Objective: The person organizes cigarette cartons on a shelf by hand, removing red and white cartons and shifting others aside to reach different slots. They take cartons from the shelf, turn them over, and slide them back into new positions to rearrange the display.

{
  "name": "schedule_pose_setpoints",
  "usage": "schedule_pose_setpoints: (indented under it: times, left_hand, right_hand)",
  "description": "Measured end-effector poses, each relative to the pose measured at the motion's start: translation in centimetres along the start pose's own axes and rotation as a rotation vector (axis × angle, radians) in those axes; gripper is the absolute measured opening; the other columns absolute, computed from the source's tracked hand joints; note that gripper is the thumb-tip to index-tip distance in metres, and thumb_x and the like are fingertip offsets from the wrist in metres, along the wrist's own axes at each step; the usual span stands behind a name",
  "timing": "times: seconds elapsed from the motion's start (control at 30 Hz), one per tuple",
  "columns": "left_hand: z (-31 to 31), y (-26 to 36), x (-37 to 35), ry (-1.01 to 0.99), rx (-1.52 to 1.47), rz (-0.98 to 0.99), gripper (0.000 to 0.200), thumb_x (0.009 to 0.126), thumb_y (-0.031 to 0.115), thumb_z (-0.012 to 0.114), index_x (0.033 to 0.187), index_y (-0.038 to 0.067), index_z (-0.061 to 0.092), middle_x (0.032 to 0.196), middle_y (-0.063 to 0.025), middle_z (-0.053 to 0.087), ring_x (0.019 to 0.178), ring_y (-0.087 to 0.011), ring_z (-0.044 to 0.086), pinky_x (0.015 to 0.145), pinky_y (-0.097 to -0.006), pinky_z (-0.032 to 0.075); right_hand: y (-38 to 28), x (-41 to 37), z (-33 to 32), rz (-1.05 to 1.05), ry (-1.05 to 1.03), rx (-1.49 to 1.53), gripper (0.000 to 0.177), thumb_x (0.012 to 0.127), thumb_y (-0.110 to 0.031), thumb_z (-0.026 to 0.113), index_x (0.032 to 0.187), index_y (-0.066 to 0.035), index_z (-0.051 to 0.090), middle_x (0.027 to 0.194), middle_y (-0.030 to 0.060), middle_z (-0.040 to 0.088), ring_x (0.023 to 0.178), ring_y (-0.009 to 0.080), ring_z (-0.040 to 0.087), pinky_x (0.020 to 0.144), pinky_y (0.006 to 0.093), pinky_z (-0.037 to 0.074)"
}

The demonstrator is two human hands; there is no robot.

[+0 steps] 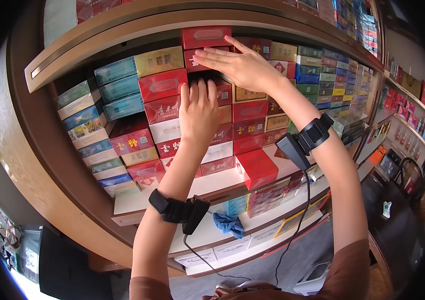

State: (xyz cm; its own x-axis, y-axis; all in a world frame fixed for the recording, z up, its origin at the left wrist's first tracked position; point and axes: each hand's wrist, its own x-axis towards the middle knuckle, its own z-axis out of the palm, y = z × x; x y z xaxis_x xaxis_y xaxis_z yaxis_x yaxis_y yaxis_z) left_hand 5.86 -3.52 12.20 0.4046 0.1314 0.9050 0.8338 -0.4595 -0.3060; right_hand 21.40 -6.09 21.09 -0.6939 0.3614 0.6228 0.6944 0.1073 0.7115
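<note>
My left hand [200, 112] reaches up to the stacked cartons, its fingertips at a dark gap beside a red carton [162, 85]; whether they grip anything is hidden. Above and to the right, my right hand [240, 65] has its fingers stretched out and spread, lying against the front of a red and white carton [190, 61]. Directly over that sits another red carton [206, 36], just under the shelf edge. A gold carton [159, 61] is to the left of the gap. Lower down, a red box [256, 168] juts out from the stacks.
A curved brown shelf edge [122, 37] runs above the stacks. Blue-green cartons [116, 72] are at the left, many smaller packs [335, 75] at the right. A blue cloth [228, 225] lies on a lower ledge. Cables hang from both wrist straps.
</note>
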Motion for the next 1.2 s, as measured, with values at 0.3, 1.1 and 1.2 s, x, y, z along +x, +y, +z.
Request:
schedule_pose_setpoints:
  times: [0.3,1.1,1.2]
  left_hand:
    - [-2.9,0.7,-0.7,0.094,-0.084,-0.013,0.049,0.057,0.01,0.068,0.104,0.01,0.053,0.086,-0.0007,0.05,0.083,-0.0186,0.05,0.076,-0.0372,0.034]
    - [-31.9,-2.3,-30.4,-0.072,-0.243,-0.057,0.016,0.084,0.026,0.059,0.1,0.028,0.059,0.101,0.004,0.063,0.102,-0.0175,0.054,0.09,-0.0354,0.034]
    - [-32.4,-1.4,-31.7,-0.169,-0.19,-0.204,0.023,0.082,0.017,0.062,0.102,0.029,0.058,0.107,0.0032,0.063,0.106,-0.0195,0.053,0.095,-0.037,0.034]
  right_hand:
    - [-0.3,-0.4,-0.8,-0.056,-0.225,0.09,0.062,0.087,-0.01,0.046,0.142,-0.025,0.023,0.146,-0.0063,0.028,0.132,0.0091,0.03,0.113,0.0454,0.014]
    - [-9.5,-3.9,0.6,0.068,0.114,0.152,0.042,0.083,-0.021,0.059,0.123,-0.01,0.052,0.13,0.0044,0.051,0.12,0.017,0.048,0.11,0.0421,0.023]
    - [-14.4,-1.4,0.7,-0.098,0.34,0.291,0.026,0.077,-0.011,0.061,0.103,-0.005,0.064,0.115,0.0054,0.061,0.109,0.016,0.055,0.101,0.0356,0.038]
